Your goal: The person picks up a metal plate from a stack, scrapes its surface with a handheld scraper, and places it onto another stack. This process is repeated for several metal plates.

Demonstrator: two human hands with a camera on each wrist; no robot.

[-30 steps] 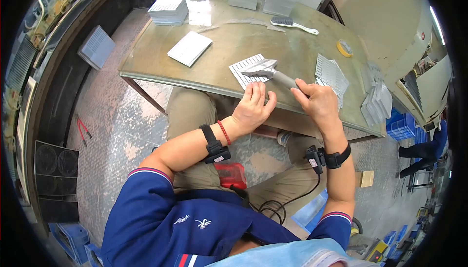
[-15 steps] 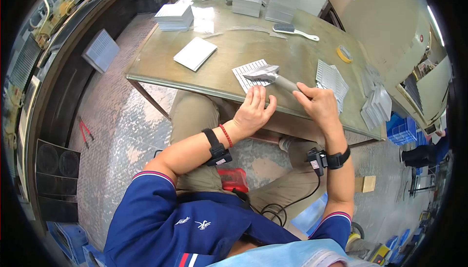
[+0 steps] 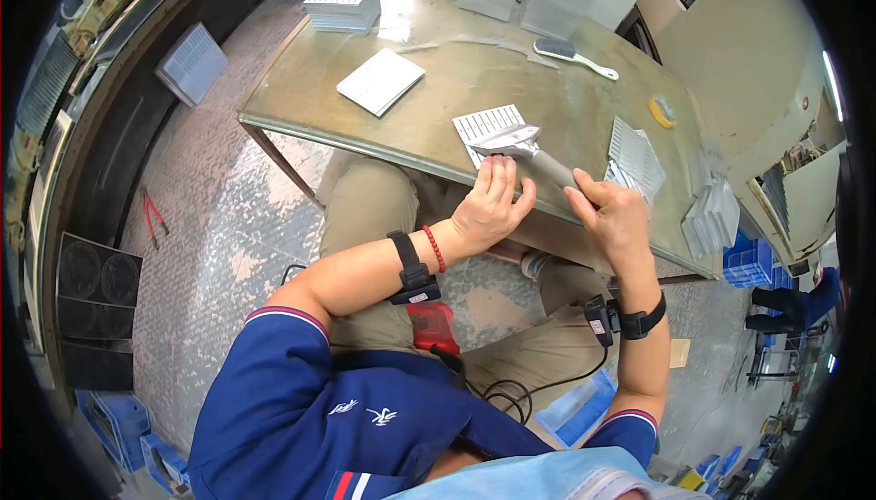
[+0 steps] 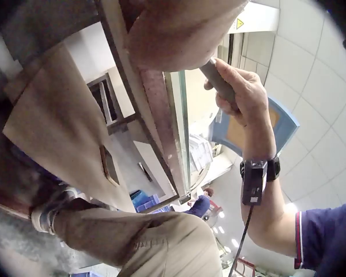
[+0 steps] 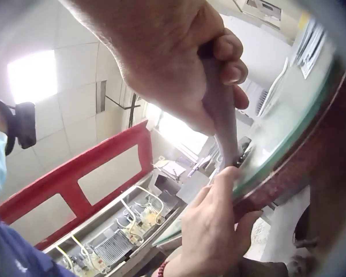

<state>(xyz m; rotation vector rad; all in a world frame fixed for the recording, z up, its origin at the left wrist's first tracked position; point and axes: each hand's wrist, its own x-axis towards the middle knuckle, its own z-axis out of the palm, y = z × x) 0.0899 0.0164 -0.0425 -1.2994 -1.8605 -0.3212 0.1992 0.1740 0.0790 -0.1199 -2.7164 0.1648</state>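
A white slotted plate point(image 3: 484, 122) lies flat near the front edge of the table. Over its near part is the shiny metal head of a grey-handled tool point(image 3: 553, 170), which looks like a scraper. My right hand point(image 3: 620, 226) grips the handle, fingers curled round it, as the right wrist view also shows. With fingers extended and thumb held apart, my left hand point(image 3: 494, 212) has its fingertips at the plate's near edge, just below the metal head. In the right wrist view the left hand point(image 5: 210, 228) is close by the tool's lower end.
On the table point(image 3: 301, 98) are a white stack of sheets point(image 3: 380, 82), a brush point(image 3: 575, 57), yellow tape point(image 3: 662, 111) and overlapping slotted plates point(image 3: 635, 161) at the right. Taller stacks point(image 3: 342, 7) stand at the back. Red-handled pliers point(image 3: 152, 217) lie on the floor.
The head view has shifted, so the table and plate appear farther right. The metal head has slid slightly toward the plate's near edge. Both hands keep nearly the same pose.
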